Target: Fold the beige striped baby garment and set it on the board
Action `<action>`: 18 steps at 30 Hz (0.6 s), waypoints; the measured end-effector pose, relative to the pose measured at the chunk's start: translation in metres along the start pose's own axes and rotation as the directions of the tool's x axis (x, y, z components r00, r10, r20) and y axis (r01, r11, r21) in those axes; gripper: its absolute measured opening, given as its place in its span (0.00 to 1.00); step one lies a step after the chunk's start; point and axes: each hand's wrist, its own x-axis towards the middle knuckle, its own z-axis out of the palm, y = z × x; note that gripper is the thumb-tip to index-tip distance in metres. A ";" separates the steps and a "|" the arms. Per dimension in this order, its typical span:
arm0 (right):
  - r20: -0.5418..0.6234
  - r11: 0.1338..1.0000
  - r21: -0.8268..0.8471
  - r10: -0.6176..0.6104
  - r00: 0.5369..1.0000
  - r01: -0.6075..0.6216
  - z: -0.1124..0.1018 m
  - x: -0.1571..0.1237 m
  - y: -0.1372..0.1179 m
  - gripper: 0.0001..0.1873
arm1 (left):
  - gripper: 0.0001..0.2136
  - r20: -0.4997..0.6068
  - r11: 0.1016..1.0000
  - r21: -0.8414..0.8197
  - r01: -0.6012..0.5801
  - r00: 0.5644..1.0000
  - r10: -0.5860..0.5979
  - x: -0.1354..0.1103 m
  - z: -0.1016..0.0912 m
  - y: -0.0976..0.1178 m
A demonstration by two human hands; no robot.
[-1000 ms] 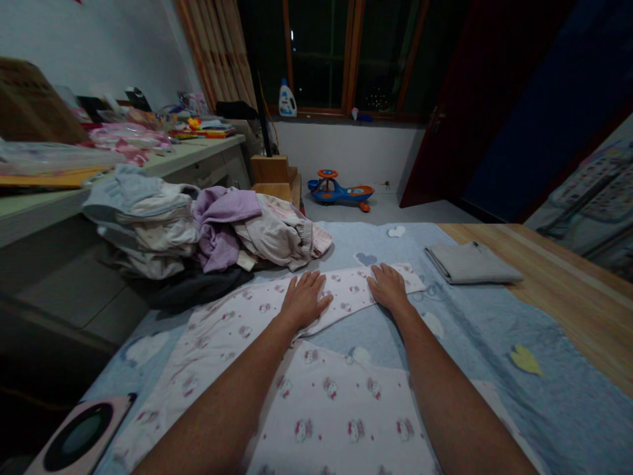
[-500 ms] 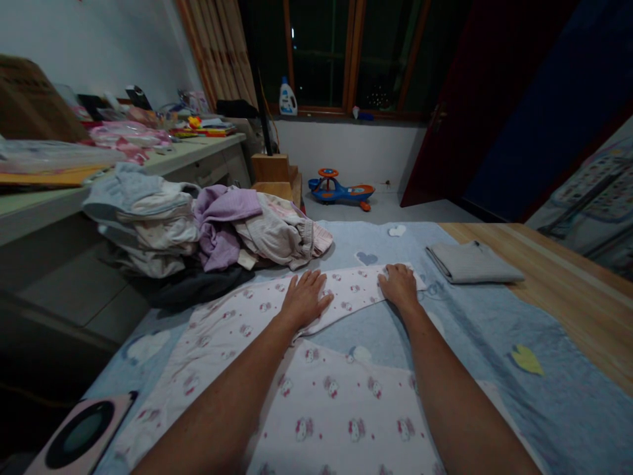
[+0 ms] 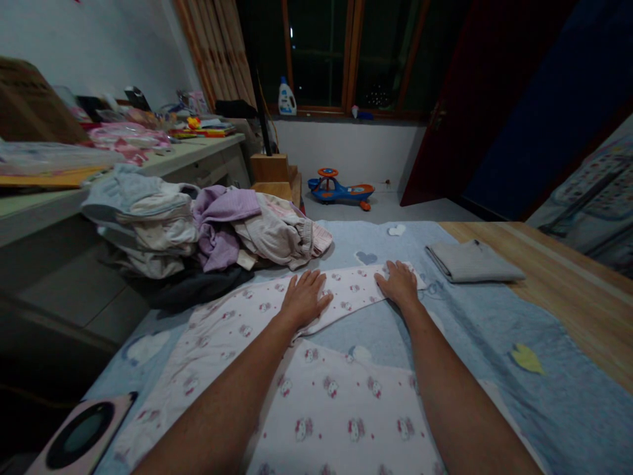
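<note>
A white garment with a small pink cartoon-cat print [image 3: 341,422] lies spread on a pale blue blanket with cloud and heart shapes [image 3: 558,409]. Its upper part is folded into a band across the middle. My left hand [image 3: 305,300] rests flat on this band, fingers spread. My right hand [image 3: 399,285] lies flat near the band's right end, its fingertips close to the far edge. Neither hand grips the cloth. A folded grey garment [image 3: 469,260] sits to the right of my right hand.
A heap of clothes [image 3: 148,224] in white, lilac and beige lies to the left, beside a cluttered desk [image 3: 198,155]. A wooden surface [image 3: 568,284] runs along the right. A blue ride-on toy [image 3: 341,190] stands on the floor beyond.
My right hand has slid a little to the right along the folded band. My left hand and the garment have stayed in place.
</note>
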 end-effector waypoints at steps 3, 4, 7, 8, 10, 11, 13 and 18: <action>-0.039 0.999 0.006 0.042 0.998 -0.041 0.000 0.001 0.003 0.35 | 0.28 0.000 1.000 -0.002 -0.002 1.000 0.002 0.000 -0.001 0.000; -0.038 0.999 0.006 0.054 0.998 -0.054 0.000 0.002 0.003 0.35 | 0.28 0.001 1.000 -0.003 -0.002 1.000 0.002 0.001 -0.001 0.000; -0.005 0.998 0.007 0.070 0.998 -0.070 0.001 0.002 0.004 0.34 | 0.28 -0.001 1.000 -0.001 0.002 1.000 -0.002 0.001 0.000 0.001; 0.005 0.998 0.009 0.070 0.998 -0.070 0.001 0.002 0.004 0.35 | 0.28 -0.003 1.000 -0.001 0.002 1.000 -0.002 0.001 0.000 0.001; 0.016 0.998 0.015 0.067 0.998 -0.068 0.002 0.002 0.005 0.35 | 0.28 -0.005 1.000 -0.001 0.000 1.000 0.000 0.001 0.001 0.001; 0.019 0.998 0.019 0.064 0.998 -0.064 0.002 0.003 0.005 0.36 | 0.28 -0.006 1.000 -0.001 -0.001 1.000 0.001 0.001 0.001 0.001; 0.022 0.998 0.026 0.054 0.998 -0.054 0.003 0.004 0.007 0.36 | 0.28 -0.007 1.000 0.000 -0.002 1.000 0.002 0.001 0.001 0.001; -0.003 0.998 0.054 0.038 0.999 -0.037 0.002 0.004 0.007 0.37 | 0.28 -0.011 1.000 0.000 -0.001 1.000 0.001 0.001 0.001 0.001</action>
